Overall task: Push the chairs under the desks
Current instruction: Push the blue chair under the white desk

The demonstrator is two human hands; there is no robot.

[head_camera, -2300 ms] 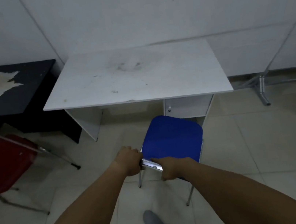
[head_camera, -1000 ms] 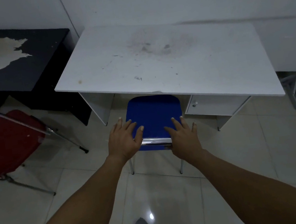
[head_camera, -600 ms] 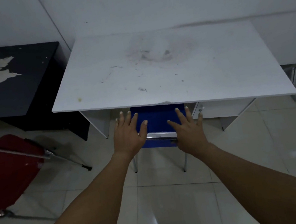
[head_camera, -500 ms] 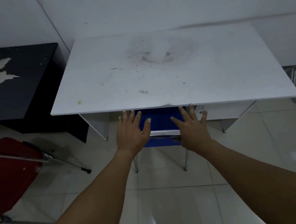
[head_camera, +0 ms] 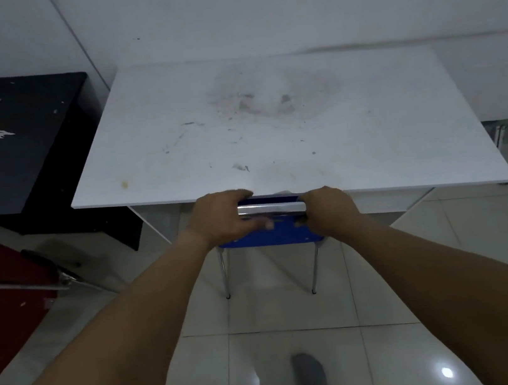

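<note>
A blue chair [head_camera: 272, 238] with chrome legs stands at the front edge of the white desk [head_camera: 269, 124]; its seat is hidden under the desktop. Only the blue backrest and its chrome top rail show. My left hand [head_camera: 220, 218] grips the left end of that rail. At the rail's right end, my right hand [head_camera: 327, 209] is wrapped around it. A red chair [head_camera: 4, 295] stands at the left, apart from any desk, in front of a black desk [head_camera: 8, 143].
The white wall runs right behind both desks. A metal table leg [head_camera: 497, 131] shows at the right edge. Pale glossy tiles cover the floor, and my foot in a grey sock [head_camera: 309, 375] is below the blue chair.
The blue chair has slid further under the white desk. My hands went from flat and open on its backrest to closed around the chrome rail.
</note>
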